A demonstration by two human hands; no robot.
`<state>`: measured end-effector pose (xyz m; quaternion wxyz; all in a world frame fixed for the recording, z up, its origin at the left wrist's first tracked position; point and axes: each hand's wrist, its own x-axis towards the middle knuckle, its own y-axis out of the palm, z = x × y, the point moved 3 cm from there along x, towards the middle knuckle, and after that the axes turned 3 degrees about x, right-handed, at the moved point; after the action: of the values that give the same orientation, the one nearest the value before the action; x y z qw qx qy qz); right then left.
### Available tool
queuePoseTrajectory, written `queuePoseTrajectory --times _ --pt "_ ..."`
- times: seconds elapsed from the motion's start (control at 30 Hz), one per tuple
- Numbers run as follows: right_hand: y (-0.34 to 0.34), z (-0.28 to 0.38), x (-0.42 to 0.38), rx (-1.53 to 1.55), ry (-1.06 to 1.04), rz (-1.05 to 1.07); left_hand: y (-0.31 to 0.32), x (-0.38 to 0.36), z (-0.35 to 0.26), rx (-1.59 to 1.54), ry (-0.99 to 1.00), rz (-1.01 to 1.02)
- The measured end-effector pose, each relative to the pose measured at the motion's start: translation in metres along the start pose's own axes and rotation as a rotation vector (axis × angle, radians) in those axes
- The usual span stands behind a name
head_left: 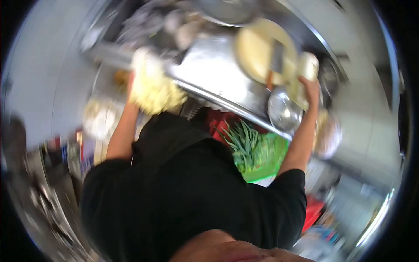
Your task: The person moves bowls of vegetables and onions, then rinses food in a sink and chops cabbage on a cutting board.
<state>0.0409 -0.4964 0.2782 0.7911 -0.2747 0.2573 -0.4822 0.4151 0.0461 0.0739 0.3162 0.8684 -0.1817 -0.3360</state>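
Motion smears much of the head view. My left hand [131, 85] is closed on a napa cabbage [158, 89], its pale base away from me and its yellow leaves toward me. The cabbage hides most of that hand's fingers. On the other side, my right hand [311, 91] wraps around a second napa cabbage [309, 65], a narrower one with its white base up. This cabbage is beside a round chopping board [254, 50], on which a cleaver [276, 56] lies with its wooden handle toward me. A shiny metal bowl [283, 109] sits near my right forearm.
The steel counter [209, 65] runs across in front of me, with a large metal bowl [229, 11] at its back. Blurred plastic bags [142, 26] lie at far left. Below the counter edge, a green basket [275, 150] holds leafy green stalks [245, 142]. A white bag [101, 118] stands left.
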Motion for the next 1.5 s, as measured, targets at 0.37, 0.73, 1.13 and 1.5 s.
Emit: queuePoseTrajectory --times 0.37,0.73,1.13,1.5 --pt "0.076 0.036 0.129 -0.384 -0.441 0.053 0.026 -0.029 0.004 -0.214 0.081 0.193" --pt "0.438 0.197 -0.122 1.176 0.369 1.229 0.115 -0.008 -0.071 0.514 0.147 0.110" --pt "0.529 0.249 -0.149 1.215 0.357 1.375 0.040 0.012 -0.126 0.281 0.248 -0.003" --pt "0.593 0.271 -0.204 1.479 0.756 1.730 -0.019 -0.016 -0.177 -0.021 0.308 -0.204"
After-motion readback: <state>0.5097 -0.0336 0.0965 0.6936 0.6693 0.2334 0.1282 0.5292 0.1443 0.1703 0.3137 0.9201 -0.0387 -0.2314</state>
